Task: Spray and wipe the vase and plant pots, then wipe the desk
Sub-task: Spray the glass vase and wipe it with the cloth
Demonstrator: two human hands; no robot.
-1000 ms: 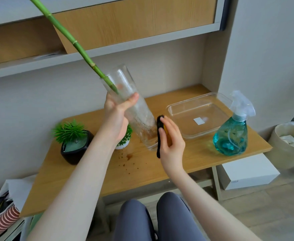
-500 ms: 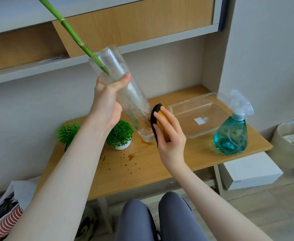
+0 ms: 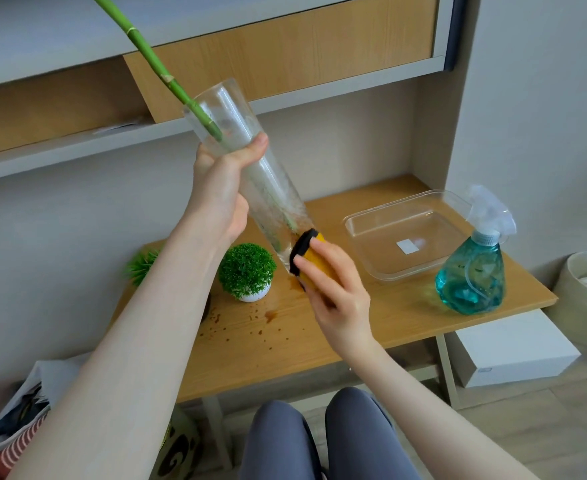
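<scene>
Gripping, both hands raised vase higher; sponge now at its base.

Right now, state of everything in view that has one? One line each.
Vase: lifted, tilted, bamboo stalk inside, murky residue near the base.
Left hand: grips the vase's middle.
Right hand: holds the sponge.
Sponge: pressed against the vase's base.
Spray bottle: upright on the desk, partly full of blue liquid.
Tray: clear, empty but for a white label.
Round plant pot: upright.
Desk: brown splatter near the pot.
</scene>
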